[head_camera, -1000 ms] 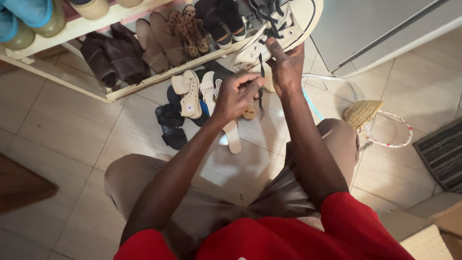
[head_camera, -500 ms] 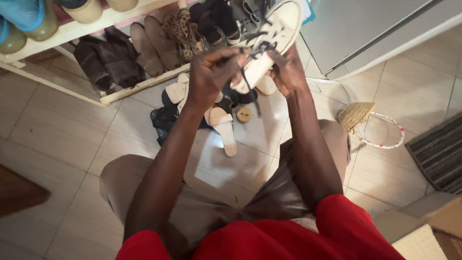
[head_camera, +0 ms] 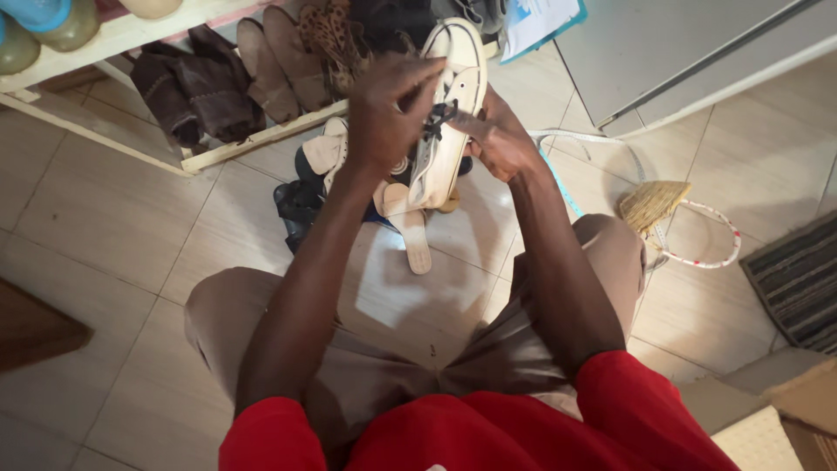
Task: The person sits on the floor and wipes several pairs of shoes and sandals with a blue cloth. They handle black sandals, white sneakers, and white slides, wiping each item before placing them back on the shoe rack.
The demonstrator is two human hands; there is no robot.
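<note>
I hold a cream high-top sneaker (head_camera: 446, 131) with dark laces upright in front of me, its opening toward the shoe rack. My left hand (head_camera: 388, 109) is closed on the lace and the shoe's upper edge. My right hand (head_camera: 497, 138) grips the sneaker's side and pinches the dark lace (head_camera: 438, 116) near the eyelets. My knees in tan shorts show below.
A low cream shoe rack (head_camera: 261, 139) holds brown boots, tan flats and other shoes. Sandals and small sneakers (head_camera: 336, 153) lie on the tiled floor under my hands. A straw hand broom (head_camera: 652, 205) and hoop lie right; a striped mat (head_camera: 798, 279) sits far right.
The sneaker has turned from lying sideways near the rack to standing upright between my hands. My left hand rose from below the shoe up to its lace area.
</note>
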